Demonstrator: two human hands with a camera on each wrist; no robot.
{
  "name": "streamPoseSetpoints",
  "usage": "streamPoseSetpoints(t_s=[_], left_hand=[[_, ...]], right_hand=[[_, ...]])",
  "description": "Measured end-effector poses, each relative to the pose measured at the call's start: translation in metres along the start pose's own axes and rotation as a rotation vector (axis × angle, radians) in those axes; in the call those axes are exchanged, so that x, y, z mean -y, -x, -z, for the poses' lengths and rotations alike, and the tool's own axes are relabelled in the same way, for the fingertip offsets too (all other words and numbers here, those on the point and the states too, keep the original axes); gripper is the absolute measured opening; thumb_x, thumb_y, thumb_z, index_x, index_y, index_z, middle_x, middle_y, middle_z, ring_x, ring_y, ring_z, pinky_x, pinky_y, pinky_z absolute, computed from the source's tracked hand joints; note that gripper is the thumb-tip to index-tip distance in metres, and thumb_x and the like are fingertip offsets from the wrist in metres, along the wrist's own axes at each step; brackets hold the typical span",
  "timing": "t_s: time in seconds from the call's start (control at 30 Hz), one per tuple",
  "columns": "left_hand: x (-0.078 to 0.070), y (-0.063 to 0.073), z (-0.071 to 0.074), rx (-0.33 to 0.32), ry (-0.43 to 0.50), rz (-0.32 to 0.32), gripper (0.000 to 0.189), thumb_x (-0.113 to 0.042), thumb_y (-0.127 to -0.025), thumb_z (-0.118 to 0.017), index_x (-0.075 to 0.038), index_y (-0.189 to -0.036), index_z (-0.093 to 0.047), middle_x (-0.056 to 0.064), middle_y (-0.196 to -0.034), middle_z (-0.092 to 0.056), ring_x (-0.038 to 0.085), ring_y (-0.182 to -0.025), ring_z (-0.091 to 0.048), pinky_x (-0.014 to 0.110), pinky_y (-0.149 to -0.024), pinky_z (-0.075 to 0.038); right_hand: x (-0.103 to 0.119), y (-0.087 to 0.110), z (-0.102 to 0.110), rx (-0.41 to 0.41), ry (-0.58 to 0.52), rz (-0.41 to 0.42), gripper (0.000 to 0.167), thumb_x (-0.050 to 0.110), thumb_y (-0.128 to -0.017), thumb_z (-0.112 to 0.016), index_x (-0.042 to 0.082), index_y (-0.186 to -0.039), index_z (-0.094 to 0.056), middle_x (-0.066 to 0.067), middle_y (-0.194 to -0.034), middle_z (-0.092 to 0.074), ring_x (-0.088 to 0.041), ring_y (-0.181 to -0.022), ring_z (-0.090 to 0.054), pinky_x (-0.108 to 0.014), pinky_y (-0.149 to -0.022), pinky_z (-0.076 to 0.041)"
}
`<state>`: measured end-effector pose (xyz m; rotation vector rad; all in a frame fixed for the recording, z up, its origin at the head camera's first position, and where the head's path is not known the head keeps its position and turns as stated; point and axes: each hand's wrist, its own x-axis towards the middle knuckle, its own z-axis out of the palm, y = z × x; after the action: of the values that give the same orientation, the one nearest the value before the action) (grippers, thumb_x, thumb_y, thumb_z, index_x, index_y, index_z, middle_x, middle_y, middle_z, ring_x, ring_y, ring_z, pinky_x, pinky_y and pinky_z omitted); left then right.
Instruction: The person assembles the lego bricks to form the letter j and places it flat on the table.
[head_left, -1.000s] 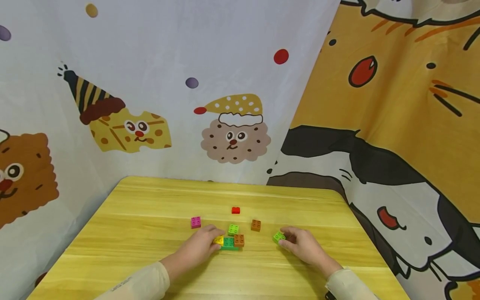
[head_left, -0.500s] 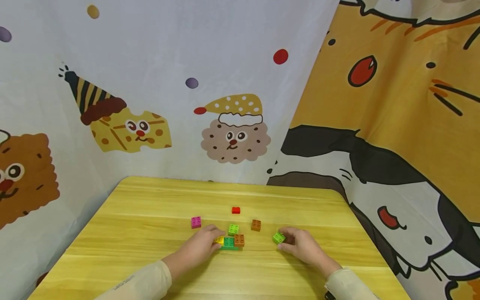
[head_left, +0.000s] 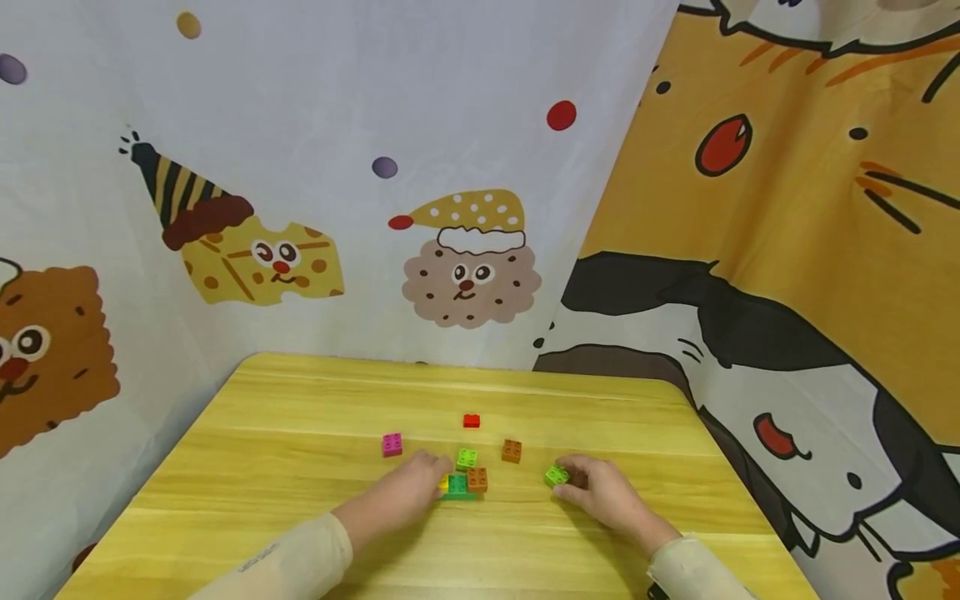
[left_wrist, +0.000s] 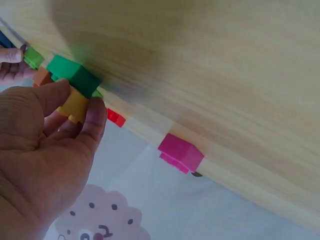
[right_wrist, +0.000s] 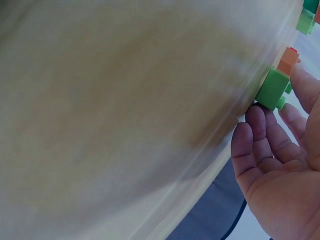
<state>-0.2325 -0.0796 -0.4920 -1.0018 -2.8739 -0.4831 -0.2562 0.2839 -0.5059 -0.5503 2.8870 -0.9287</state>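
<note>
The yellow brick [left_wrist: 74,106], joined to a green brick [head_left: 457,485] near mid-counter [head_left: 300,408], is pinched by the left hand [head_left: 401,487]; a brown brick [head_left: 477,479] adjoins the green brick; the right hand [head_left: 606,492] curves beside a light green brick [head_left: 557,476], grip not determinable; a magenta brick [head_left: 392,444] and red brick [head_left: 471,421] lie beyond

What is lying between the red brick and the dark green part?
In the head view, a light green brick lies between the red brick and the dark green part.
</note>
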Motion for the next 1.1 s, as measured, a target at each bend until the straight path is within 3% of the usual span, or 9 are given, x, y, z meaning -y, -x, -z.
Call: streamPoseSetpoints(t_s=[0.23, 0.47, 0.83, 1.1], left_hand=[[0.002, -0.001, 0.002, 0.028, -0.019, -0.01, 0.035, -0.013, -0.087, -0.075, -0.009, -0.118, -0.06, 0.003, -0.102, -0.064, 0.02, -0.097, -0.059, 0.032, -0.084, -0.055], [0.0, -0.002, 0.002, 0.016, -0.024, -0.02, 0.036, -0.015, -0.087, -0.075, -0.009, -0.12, -0.06, 0.002, -0.106, -0.065, 0.018, -0.098, -0.059, 0.031, -0.086, -0.054], [0.0, -0.003, 0.0, 0.01, -0.04, -0.017, 0.038, -0.014, -0.087, -0.075, -0.009, -0.12, -0.06, 0.004, -0.109, -0.066, 0.02, -0.1, -0.06, 0.031, -0.086, -0.055], [-0.001, -0.003, -0.002, 0.02, -0.041, 0.004, 0.037, -0.017, -0.087, -0.075, -0.009, -0.12, -0.06, 0.005, -0.111, -0.067, 0.021, -0.101, -0.06, 0.033, -0.087, -0.055]], right_hand=[[0.0, -0.003, -0.001, -0.02, 0.027, -0.015, 0.044, 0.034, -0.089, -0.074, 0.011, -0.127, -0.066, 0.01, -0.099, -0.067, -0.006, -0.084, -0.061, -0.025, -0.07, -0.052], [0.005, -0.008, -0.005, -0.062, 0.112, 0.006, 0.041, 0.036, -0.088, -0.076, 0.016, -0.123, -0.069, 0.011, -0.098, -0.068, -0.002, -0.081, -0.059, -0.026, -0.068, -0.051], [0.018, -0.018, -0.013, -0.002, 0.103, 0.057, 0.043, 0.032, -0.088, -0.077, 0.012, -0.125, -0.068, 0.012, -0.087, -0.063, -0.003, -0.071, -0.053, -0.024, -0.06, -0.046], [0.032, -0.028, -0.026, 0.032, 0.109, 0.113, 0.044, 0.03, -0.087, -0.078, 0.012, -0.126, -0.067, 0.005, -0.1, -0.068, -0.004, -0.075, -0.055, -0.026, -0.064, -0.049]])
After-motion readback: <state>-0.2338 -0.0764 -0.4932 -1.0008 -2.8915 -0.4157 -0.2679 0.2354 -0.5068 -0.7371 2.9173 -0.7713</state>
